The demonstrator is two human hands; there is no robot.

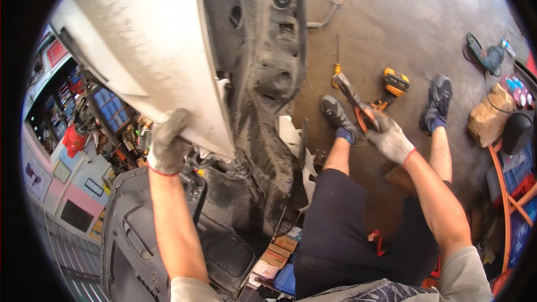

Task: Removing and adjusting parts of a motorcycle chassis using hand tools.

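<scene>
My left hand (166, 144), in a grey-white work glove, is closed on the lower edge of a white, dirt-streaked car body panel (162, 45). Beside the panel runs a dark, dusty sheet-metal structure (268, 72) with holes. My gloved right hand (390, 138) is held out over the floor in front of my legs. Its fingers are wrapped round the orange handles of a pliers-like tool (352, 92) with long grey metal jaws, which point away and to the left. Whether those jaws are parted I cannot tell.
On the floor lie a yellow-handled screwdriver (337, 70), a yellow-and-black cordless drill (396, 83), a metal rod with a round end (330, 14) and a corded green power tool (486, 55). A wrapped brown block (491, 114) stands at right. Black interior trim (140, 235) is lower left.
</scene>
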